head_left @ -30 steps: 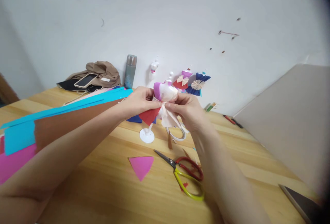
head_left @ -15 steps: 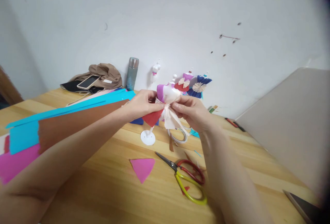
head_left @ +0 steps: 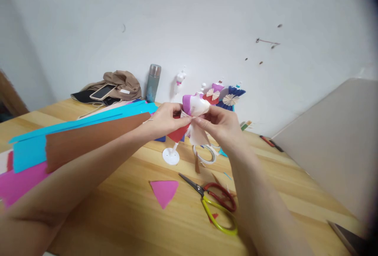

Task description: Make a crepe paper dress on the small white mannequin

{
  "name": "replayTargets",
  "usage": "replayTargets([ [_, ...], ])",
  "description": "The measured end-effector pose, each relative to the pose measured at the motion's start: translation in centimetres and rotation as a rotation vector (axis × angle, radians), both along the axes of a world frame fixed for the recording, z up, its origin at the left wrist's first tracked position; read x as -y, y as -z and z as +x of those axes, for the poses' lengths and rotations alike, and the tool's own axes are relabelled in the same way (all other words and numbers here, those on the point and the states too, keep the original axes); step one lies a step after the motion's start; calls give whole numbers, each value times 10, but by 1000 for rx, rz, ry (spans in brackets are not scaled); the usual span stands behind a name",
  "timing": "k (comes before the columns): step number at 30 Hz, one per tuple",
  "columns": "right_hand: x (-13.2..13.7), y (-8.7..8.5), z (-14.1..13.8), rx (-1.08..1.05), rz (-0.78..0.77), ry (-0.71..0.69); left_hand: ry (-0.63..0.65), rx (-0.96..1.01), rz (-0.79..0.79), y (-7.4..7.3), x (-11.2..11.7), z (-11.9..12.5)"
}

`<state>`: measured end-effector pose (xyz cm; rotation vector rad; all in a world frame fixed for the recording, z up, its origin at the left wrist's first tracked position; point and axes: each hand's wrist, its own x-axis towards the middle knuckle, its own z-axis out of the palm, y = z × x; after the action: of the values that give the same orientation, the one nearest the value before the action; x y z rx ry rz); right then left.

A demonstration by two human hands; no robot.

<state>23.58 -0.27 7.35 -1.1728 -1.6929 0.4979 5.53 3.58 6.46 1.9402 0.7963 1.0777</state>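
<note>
A small white dress form [head_left: 198,105], with a purple band round its chest, leans to the right over its round white base [head_left: 171,156]. At its waist hangs pale pink paper [head_left: 198,133], gathered at the top, beside a red paper piece [head_left: 177,133]. My left hand [head_left: 168,120] grips the waist from the left, thumb on the gathers. From the right, my right hand [head_left: 220,124] pinches the pale paper between thumb and fingers. Both hands are closed, and some fingertips are hidden behind the form.
Scissors [head_left: 203,191] with red and yellow handles lie in front, beside a pink paper piece [head_left: 164,193]. A tape roll [head_left: 203,154] sits behind them. Coloured paper sheets [head_left: 97,140] spread left. Dressed forms [head_left: 232,98], a bottle [head_left: 153,83] and a phone [head_left: 102,91] are at the back.
The whole view has shifted slightly. The pale paper below the waist hangs differently, its folds turned. Both hands keep their hold at the waist.
</note>
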Motion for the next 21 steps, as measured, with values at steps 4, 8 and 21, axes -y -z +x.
replayTargets([
  [4,0,1,-4,5,9,36,24,15,22,0,0,0],
  [8,3,0,-7,13,2,54,46,15,-1,-3,1,-1],
  [21,3,3,-9,27,8,86,159,-81,-41,-10,-3,-14],
])
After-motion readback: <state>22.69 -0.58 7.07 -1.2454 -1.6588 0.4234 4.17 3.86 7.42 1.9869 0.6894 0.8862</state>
